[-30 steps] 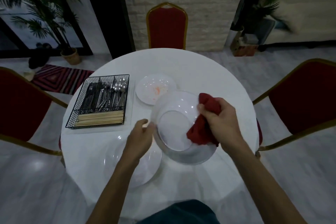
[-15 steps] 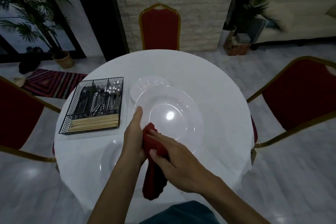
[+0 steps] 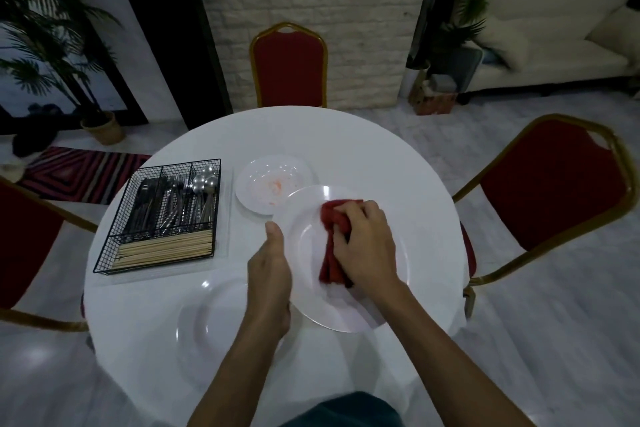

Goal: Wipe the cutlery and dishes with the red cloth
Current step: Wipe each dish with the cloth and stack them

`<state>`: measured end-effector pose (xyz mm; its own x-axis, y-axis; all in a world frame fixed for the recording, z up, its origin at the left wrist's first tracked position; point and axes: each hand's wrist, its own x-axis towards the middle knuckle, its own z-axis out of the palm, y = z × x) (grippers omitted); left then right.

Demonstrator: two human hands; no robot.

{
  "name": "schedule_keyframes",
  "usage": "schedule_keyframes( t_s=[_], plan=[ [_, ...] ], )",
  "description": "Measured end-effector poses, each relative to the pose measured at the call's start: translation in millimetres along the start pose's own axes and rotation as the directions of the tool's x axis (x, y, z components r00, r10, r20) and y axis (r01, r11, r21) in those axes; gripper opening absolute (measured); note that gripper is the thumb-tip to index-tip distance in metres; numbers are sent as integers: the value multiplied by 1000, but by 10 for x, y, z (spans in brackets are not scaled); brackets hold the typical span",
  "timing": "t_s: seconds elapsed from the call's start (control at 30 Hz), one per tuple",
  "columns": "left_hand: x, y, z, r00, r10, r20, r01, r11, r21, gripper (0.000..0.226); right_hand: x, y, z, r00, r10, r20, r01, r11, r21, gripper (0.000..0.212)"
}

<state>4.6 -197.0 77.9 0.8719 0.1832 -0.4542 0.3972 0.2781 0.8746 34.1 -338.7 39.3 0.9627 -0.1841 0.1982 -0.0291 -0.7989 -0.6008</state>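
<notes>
The red cloth (image 3: 333, 246) lies bunched on the large plate (image 3: 346, 312), the grip of the right hand (image 3: 367, 246) curled round it. The left hand (image 3: 270, 282) has its grip closed on the plate's left rim, thumb on top. The plate seems raised off the desk (image 3: 311, 135). A stained small plate (image 3: 266, 184) sits just behind.

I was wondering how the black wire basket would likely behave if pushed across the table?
The wire basket is packed with metal cutlery and chopsticks, so it is probably heavy for its size. It looks rigid and low, so unlikely to tip. On the glossy table it would probably slide.
</notes>
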Motion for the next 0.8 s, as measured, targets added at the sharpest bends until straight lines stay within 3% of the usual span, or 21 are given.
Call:
schedule_keyframes(
  t_s=[0.13, 0.23, 0.33, 0.43, 0.53, 0.6, 0.67, 0.73, 0.8],
  plan=[
    [163, 164, -217, 993, 46, -107, -48, 999, -15, 40, -225, 4, 3, 984, -51, 173, 86, 975, -203, 32],
    [257, 198, -318, 991, 51, -125, -50, 999, 11, 53, -485, -207, 24, 934, -203, 292, 203, 979, 31, 37],
    [204, 131, -270, 993, 90, -83, -84, 994, 64, 58, -545, -383, 105, 911, -362, 198, 331, 927, 176, 29],
    [91, 47, -239, 991, 124, -51, -118, 988, 102, 39, -341, -402, 183, 932, -362, 31, 354, 923, 153, 25],
    [37, -12, -344, 994, 87, -61, -79, 989, 124, 40, -72, -204, 282, 945, -298, -134, 295, 955, -41, 28],
    [69, -26, -495, 991, 66, -120, -53, 993, 107, 53, -1, -52, 341, 950, -263, -169, 241, 960, -142, 30],
    [98, -87, -667, 984, 65, -167, -48, 993, 104, 59, -35, 25, 398, 979, -176, -99, 171, 984, -57, 32],
    [102, -175, -858, 973, 83, -214, -55, 989, 134, 49, -139, 41, 480, 996, -59, 66, 48, 987, 153, 38],
    [83, -292, -1061, 954, 83, -288, -43, 989, 143, 40, -276, 2, 576, 968, 43, 247, -122, 942, 313, 40]
  ],
)
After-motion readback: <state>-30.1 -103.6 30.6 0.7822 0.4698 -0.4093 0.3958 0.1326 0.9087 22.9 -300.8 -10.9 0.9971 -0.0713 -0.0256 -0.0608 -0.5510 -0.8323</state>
